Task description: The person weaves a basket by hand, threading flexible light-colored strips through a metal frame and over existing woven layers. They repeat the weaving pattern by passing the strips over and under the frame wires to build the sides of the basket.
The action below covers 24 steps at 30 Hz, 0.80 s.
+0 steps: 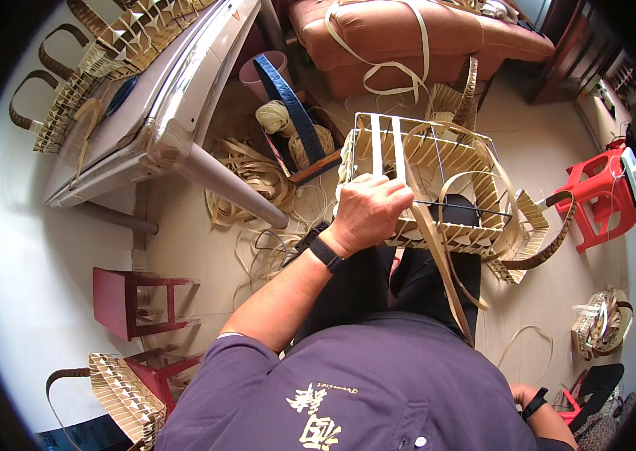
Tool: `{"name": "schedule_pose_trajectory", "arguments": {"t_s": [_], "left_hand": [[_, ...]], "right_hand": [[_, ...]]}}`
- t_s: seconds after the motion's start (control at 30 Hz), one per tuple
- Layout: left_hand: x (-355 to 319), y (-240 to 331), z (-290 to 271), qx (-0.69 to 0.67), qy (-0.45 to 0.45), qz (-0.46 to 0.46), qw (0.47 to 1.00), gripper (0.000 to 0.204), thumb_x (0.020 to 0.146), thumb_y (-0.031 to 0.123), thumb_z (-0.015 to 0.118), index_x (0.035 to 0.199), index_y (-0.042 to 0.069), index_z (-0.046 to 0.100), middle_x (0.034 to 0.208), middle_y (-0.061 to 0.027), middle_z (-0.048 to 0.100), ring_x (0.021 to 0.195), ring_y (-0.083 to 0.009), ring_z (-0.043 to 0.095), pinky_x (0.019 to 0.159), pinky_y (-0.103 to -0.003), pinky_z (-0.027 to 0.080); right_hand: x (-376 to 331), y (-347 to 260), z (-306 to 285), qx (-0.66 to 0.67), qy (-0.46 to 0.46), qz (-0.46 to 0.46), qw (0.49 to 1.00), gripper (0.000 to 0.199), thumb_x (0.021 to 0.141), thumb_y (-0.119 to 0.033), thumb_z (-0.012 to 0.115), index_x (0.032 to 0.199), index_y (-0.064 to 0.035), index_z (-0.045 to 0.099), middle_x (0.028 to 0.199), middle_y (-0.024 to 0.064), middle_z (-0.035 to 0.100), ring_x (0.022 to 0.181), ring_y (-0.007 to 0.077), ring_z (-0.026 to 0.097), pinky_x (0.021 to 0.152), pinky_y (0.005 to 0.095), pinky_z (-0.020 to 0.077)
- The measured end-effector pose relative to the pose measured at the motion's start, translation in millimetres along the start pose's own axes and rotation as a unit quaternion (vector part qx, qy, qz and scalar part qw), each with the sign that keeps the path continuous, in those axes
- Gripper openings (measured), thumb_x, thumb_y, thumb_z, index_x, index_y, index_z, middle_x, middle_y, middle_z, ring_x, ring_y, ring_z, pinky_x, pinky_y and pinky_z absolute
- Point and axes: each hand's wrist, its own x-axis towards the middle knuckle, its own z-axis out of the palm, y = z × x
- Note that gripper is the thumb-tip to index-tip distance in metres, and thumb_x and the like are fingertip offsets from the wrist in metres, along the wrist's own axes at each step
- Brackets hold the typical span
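My left hand (372,210) is closed on the near left edge of a partly woven basket (476,239) with a wire frame, above my lap. Two pale flat strips (397,146) cross the basket's open side and run under the fingers. From the basket, long tan strips (438,255) loop over its edge and hang down toward my thigh. Low beside my right hip is my right hand (522,394), away from the basket. My shirt and the wrist hide its fingers.
A box (310,176) with cord balls stands ahead, left of the basket, near coiled strips (250,177) on the floor. A table (182,113) bearing handled baskets is at left. Red stools (115,301) stand left; a red plastic stool (596,195) is at right. A brown sofa (408,45) stands beyond.
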Motion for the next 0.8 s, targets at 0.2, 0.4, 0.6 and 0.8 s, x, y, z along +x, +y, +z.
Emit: {"name": "schedule_pose_trajectory", "arguments": {"t_s": [0.2,0.4,0.6,0.8], "left_hand": [[2,-5,2,-0.017,0.015,0.003,1.0,0.007,0.094,0.019,0.073,0.094,0.015,0.068,0.089,-0.0022,0.071,0.084,-0.0253,0.073,0.077,-0.041,0.056],[-2,-6,-3,-0.01,-0.002,-0.005,1.0,0.005,0.1,0.021,0.076,0.099,0.015,0.076,0.092,-0.0035,0.075,0.082,-0.0289,0.074,0.075,-0.043,0.056],[-3,-12,1,-0.009,-0.008,-0.022,1.0,0.01,0.099,0.021,0.077,0.097,0.013,0.072,0.096,-0.0048,0.077,0.085,-0.0295,0.074,0.078,-0.042,0.057],[-10,-17,-2,-0.017,0.001,-0.028,0.999,0.01,0.097,0.021,0.079,0.099,0.014,0.073,0.098,-0.0043,0.078,0.085,-0.03,0.075,0.078,-0.042,0.058]], "right_hand": [[14,42,12,0.288,-0.012,-0.171,0.942,0.029,0.109,-0.027,0.071,0.119,-0.0031,0.085,0.1,0.008,0.085,0.083,0.0266,0.08,0.072,0.0415,0.0671],[-121,-197,-135,-0.034,0.654,-0.393,0.645,0.022,0.095,-0.003,0.072,0.116,-0.0044,0.08,0.104,0.0167,0.078,0.092,0.0358,0.078,0.084,0.0441,0.062],[-155,-388,-137,-0.175,0.665,-0.434,0.582,0.041,0.092,-0.041,0.088,0.113,-0.0084,0.075,0.097,0.0124,0.075,0.09,0.0326,0.077,0.08,0.0456,0.0608],[-139,-385,-141,-0.229,0.672,-0.489,0.507,0.013,0.092,-0.017,0.074,0.089,-0.0099,0.063,0.08,0.0108,0.069,0.077,0.0316,0.072,0.07,0.0438,0.0567]]}}
